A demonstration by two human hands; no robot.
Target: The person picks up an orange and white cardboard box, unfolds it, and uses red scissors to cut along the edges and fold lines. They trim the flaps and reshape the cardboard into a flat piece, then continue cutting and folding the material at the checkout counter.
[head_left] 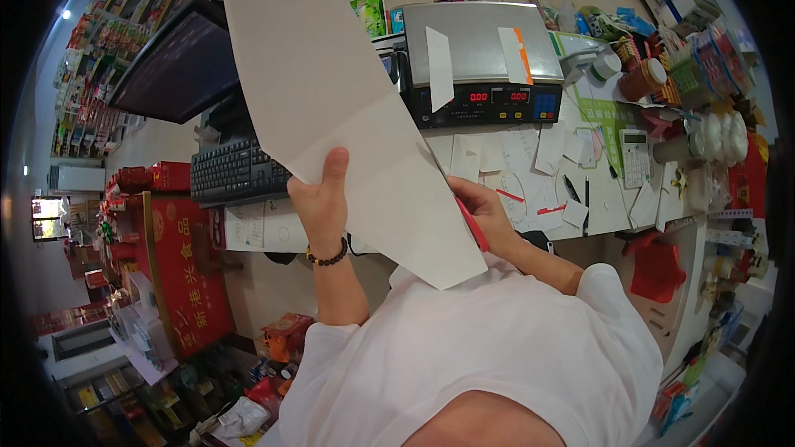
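Observation:
A large, stiff sheet of white cardboard (356, 108) with a crease across its middle slants over the desk in front of me. My left hand (321, 203) grips its left edge, the thumb lying on top and the fingers hidden underneath. At the opposite edge, my right hand (484, 213) is closed around red-handled scissors (470, 223). A thin dark blade shows along the cardboard's right edge; the rest of it is hidden. Cut white pieces and paper scraps (522, 174) lie on the desk to the right of the cardboard.
Behind the scraps stands a digital scale (480, 41) with two card pieces on it. A keyboard (236, 170) and a dark monitor (182, 62) are at left. A calculator (635, 157), jars (642, 80) and packets crowd the right. A red stool (654, 266) sits below the desk.

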